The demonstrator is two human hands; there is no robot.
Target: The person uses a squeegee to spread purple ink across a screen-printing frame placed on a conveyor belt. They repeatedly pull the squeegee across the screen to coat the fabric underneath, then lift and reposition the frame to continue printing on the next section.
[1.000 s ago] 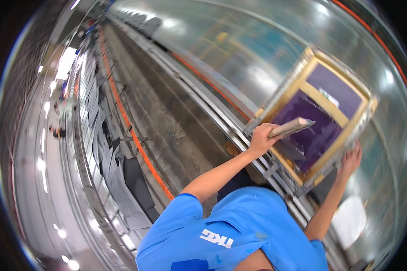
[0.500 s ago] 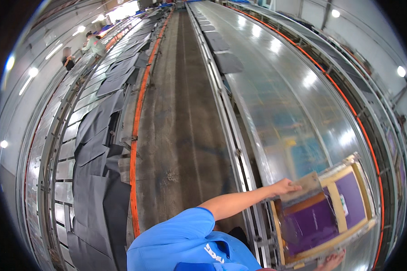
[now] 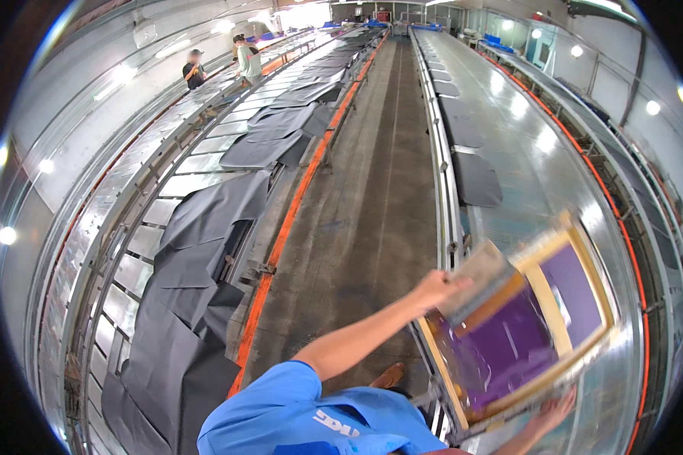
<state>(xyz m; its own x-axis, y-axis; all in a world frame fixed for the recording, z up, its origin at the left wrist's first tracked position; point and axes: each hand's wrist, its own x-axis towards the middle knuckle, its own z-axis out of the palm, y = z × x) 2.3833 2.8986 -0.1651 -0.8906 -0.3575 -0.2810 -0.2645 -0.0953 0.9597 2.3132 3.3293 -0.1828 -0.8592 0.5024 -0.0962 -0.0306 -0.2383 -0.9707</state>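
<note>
My left hand (image 3: 440,290) is closed on a squeegee (image 3: 479,279), a flat grey board with an orange-brown lower edge. The squeegee leans over the left end of a screen printing frame (image 3: 549,309). Inside that frame's pale wooden border lies purple mesh (image 3: 508,345), crossed by a wooden bar, with glossy wet-looking patches. At the frame's near edge is my right hand (image 3: 557,410), its fingers curled against the border, partly blurred. The frame sits at a tilt over the shiny long table (image 3: 527,201) on my right.
Dark grey panels (image 3: 474,179) lie along the table's left side, ahead of the frame. Left of the aisle floor (image 3: 357,205), an orange rail (image 3: 281,262) edges another long table heaped with dark sheets (image 3: 182,303). Far left, a person in black (image 3: 193,72) stands near others (image 3: 248,62).
The frame, with the squeegee and both hands, has moved forward along the table, closer to the grey panels. My view has turned, so the surroundings sit further right and lower.
</note>
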